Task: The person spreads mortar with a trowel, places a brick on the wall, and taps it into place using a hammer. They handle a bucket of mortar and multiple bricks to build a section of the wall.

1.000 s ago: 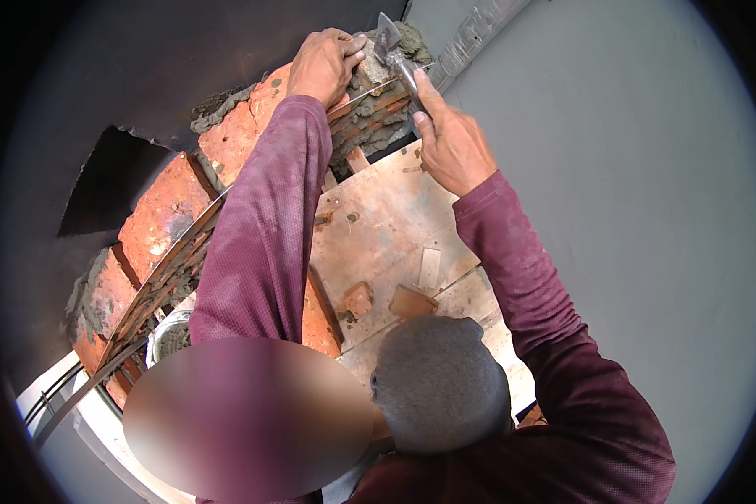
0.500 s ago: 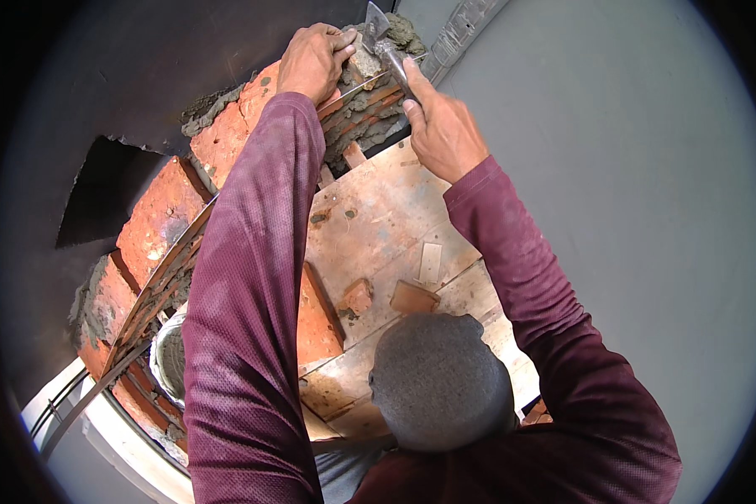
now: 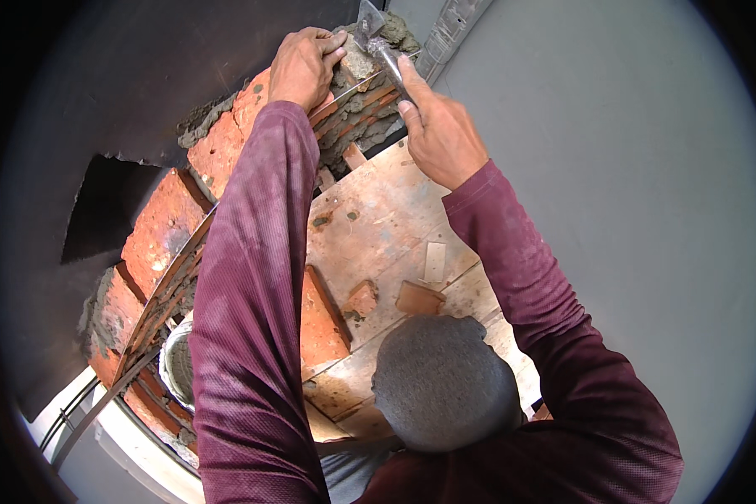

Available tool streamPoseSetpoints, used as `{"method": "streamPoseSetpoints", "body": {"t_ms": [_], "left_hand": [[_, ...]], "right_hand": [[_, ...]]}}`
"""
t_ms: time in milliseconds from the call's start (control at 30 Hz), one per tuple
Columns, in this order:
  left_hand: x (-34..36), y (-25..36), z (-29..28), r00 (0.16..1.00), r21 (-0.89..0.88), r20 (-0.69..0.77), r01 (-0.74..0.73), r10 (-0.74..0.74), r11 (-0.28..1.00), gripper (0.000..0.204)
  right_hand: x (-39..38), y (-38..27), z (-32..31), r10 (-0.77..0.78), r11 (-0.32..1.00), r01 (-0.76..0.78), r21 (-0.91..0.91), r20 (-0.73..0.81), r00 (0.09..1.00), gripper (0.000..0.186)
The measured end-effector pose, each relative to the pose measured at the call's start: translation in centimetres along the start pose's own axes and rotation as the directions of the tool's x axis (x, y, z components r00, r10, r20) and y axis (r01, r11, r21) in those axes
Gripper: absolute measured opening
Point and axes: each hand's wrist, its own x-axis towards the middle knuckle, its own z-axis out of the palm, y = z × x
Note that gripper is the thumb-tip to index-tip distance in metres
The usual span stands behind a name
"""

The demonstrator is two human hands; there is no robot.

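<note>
At the top my right hand [image 3: 441, 130] is closed around the handle of a trowel [image 3: 386, 55], its flat metal blade pointing up over wet grey mortar. My left hand [image 3: 304, 67] bends over the brick row. Its thumb and finger come together beside a mortar-smeared piece of brick [image 3: 357, 64]; what they grip, if anything, is hidden. The trowel stands just right of that piece. Below both hands, mortar and broken brick [image 3: 365, 118] fill the wall face. A thin straight line [image 3: 361, 86] runs along the bricks' edge.
Orange bricks [image 3: 164, 227] curve down the left beside a dark wall with a black opening [image 3: 105, 210]. A mortar bucket [image 3: 176, 361] stands by my left sleeve. Loose brick pieces [image 3: 418, 298] lie on boards [image 3: 378, 202]. A rounded grey shape [image 3: 445, 386] blocks the lower middle.
The view has shifted slightly. My left hand has moved a little left and down, away from the brick piece's edge. The trowel stays in my right hand, its blade slightly farther left.
</note>
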Motion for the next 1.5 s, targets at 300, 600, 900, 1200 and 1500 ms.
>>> {"method": "streamPoseSetpoints", "body": {"t_ms": [300,600,900,1200,1500], "left_hand": [[-0.1,0.3,-0.4,0.998,0.003,0.044,0.054,-0.054,0.999,0.024],[0.5,1.2,-0.4,0.999,0.001,0.052,0.009,-0.009,1.000,0.024],[-5.4,1.7,-8.4,0.985,-0.273,-0.017,0.162,-0.173,0.948,0.049],[-32.1,15.6,-7.9,0.849,0.047,0.359,0.400,-0.389,0.916,0.062],[-25.9,16.0,-6.8,0.736,-0.208,0.519,0.603,-0.435,0.770,0.049]], "right_hand": [[0.3,1.0,1.2,-0.084,0.996,0.083,-0.039,-0.010,0.996,0.051],[0.1,1.5,0.5,-0.036,0.997,0.038,-0.060,0.031,0.999,0.050],[-13.4,2.6,1.3,0.085,0.938,-0.066,0.340,-0.042,0.995,0.043],[-25.8,10.5,3.8,0.538,0.776,-0.620,0.112,0.395,0.745,0.030],[-26.5,14.7,6.0,0.441,0.839,-0.524,0.149,0.379,0.814,0.027]]}}
